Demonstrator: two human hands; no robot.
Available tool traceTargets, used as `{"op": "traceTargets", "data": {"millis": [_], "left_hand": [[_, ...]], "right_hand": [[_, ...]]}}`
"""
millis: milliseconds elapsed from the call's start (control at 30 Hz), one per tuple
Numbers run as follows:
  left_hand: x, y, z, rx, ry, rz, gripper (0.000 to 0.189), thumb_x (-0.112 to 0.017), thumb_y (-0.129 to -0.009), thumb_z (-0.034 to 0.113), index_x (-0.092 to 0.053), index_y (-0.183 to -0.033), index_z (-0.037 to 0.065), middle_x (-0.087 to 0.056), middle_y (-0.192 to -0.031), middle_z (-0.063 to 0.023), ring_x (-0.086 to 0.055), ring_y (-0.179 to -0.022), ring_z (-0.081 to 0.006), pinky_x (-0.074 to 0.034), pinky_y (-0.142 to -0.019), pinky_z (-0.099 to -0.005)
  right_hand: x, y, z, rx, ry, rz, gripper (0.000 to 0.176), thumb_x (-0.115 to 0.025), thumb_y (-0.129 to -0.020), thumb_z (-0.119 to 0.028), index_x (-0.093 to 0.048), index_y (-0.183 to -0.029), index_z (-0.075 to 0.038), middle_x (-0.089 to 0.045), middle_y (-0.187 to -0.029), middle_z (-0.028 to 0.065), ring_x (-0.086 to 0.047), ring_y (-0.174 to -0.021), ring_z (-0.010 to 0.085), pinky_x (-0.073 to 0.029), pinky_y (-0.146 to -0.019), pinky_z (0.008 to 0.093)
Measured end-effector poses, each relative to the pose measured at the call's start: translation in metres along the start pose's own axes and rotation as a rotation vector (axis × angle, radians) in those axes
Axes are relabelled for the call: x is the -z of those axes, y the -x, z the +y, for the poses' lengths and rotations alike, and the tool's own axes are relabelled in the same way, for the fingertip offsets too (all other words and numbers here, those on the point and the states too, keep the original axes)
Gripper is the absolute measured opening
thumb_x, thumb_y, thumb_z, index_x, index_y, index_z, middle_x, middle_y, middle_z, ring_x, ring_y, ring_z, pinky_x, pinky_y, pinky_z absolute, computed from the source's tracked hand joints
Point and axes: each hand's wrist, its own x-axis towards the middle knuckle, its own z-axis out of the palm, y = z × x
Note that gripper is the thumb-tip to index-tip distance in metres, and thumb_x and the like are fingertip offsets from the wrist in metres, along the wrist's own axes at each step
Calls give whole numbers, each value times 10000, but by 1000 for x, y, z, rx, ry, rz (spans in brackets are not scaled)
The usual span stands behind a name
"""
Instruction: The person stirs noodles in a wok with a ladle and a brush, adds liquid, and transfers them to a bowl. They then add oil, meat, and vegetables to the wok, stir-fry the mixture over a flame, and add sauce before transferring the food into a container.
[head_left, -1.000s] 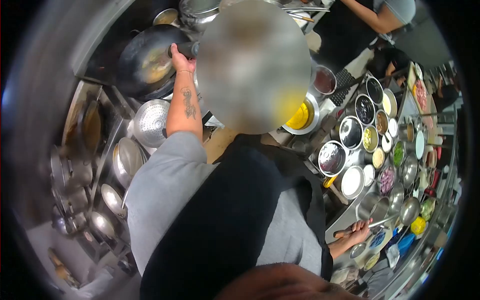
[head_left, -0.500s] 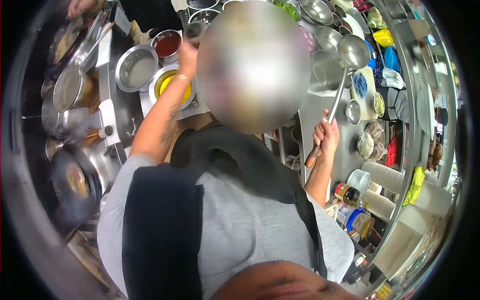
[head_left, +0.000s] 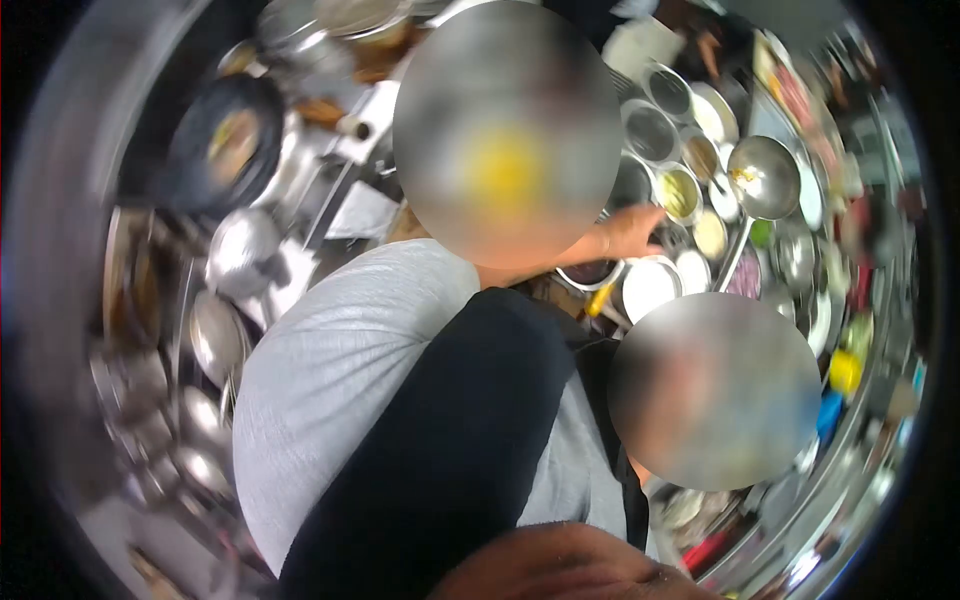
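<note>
My left hand (head_left: 632, 232) reaches over a cluster of round containers, fingers and thumb apart, with nothing visible in it. Its fingertips are close to a pot with yellow-green contents (head_left: 679, 194). Just below the hand stands a white-looking container (head_left: 651, 291), next to a dark-filled one (head_left: 590, 273). A ladle (head_left: 764, 177) is held up over the containers at the right, some small yellow bits in its bowl. Its handle runs down into a blurred disc, where a smeared skin-toned patch, my right hand (head_left: 680, 385), shows without clear fingers.
A black wok (head_left: 225, 145) with food in it sits at the upper left. Several metal ladles or bowls (head_left: 217, 338) lie along the left side. A container of purple pieces (head_left: 745, 273) stands below the ladle. Another person's arm (head_left: 709, 50) shows at the top right.
The view has swung, bringing the containers to the right side. My left hand has moved from the red-filled container area to other containers. The ladle is now above the containers.
</note>
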Motion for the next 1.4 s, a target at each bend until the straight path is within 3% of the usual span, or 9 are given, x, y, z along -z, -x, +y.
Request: {"op": "traceTargets", "data": {"millis": [200,333,433,533,667,733,933,1133,1400], "left_hand": [[194,176,-6,174,-123,25,621,-753,-925,291,-538,-1424,-8,-605,-1352,-237,-590,-1268,-400,-479,-1085,-456],[308,328,-33,649,-349,415,599,-763,-900,281,-558,-1388,1,-628,-1335,-238,-607,-1233,-408,-490,-1044,-486],[377,430,-31,773,-729,913,561,-744,-895,243,-554,-1364,3,-627,-1289,-241,-595,-1185,-433,-467,-1036,-514],[425,506,-10,945,-1011,1231,554,-744,-883,240,-544,-1331,-19,-621,-1215,-240,-573,-1141,-451,-439,-1040,-545],[443,566,-11,1215,-1030,1407,563,-752,-881,285,-564,-1291,-51,-635,-1163,-261,-584,-1120,-459,-449,-1023,-541],[446,588,-14,1465,-472,1220,545,-748,-886,344,-600,-1220,-62,-653,-1122,-282,-604,-1096,-475,-474,-992,-531],[439,598,-27,1432,-436,1147,490,-758,-874,374,-651,-1133,-28,-669,-1144,-276,-637,-1075,-461,-512,-949,-519],[445,594,-30,1506,-320,1127,477,-858,-795,359,-690,-1069,6,-708,-1040,-217,-683,-1002,-408,-540,-890,-484],[458,552,-22,1714,-358,1196,449,-891,-774,303,-703,-1065,17,-725,-1008,-182,-705,-950,-374,-551,-846,-460]], "right_hand": [[-164,-77,-2,6,231,-466,517,-491,-1001,-30,-440,-1515,-24,-452,-662,-43,-370,-442,50,-345,-377,223],[-362,-88,-7,-127,247,-902,609,-534,-1018,-27,-370,-1602,-78,-426,-647,-53,-341,-430,37,-327,-372,215],[-510,-125,46,813,811,-1096,657,-563,-1001,-26,-359,-1622,-95,-655,-1101,158,-663,-921,238,-547,-793,358],[-647,-88,78,827,878,-1184,658,-609,-951,-75,-419,-1581,-63,-544,-1489,286,-533,-1379,430,-432,-1143,436],[-778,-94,145,993,1001,-1315,644,-620,-927,-70,-460,-1551,-52,-574,-1428,304,-571,-1292,463,-453,-1108,484],[-803,-93,161,983,1081,-1375,636,-621,-919,-67,-479,-1539,-50,-580,-1412,309,-572,-1278,468,-450,-1105,496],[-829,-125,201,1446,981,-1205,671,-631,-895,-61,-486,-1550,-72,-628,-1306,297,-518,-1300,489,-407,-1123,513],[-861,-155,160,1411,976,-1323,424,-689,-929,-203,-699,-1340,-98,-722,-1124,237,-612,-1171,404,-481,-1016,498],[-1096,-342,181,1430,1193,-846,565,-645,-977,-497,-609,-1452,-193,-606,-1418,193,-561,-1283,419,-454,-1095,530]]}}
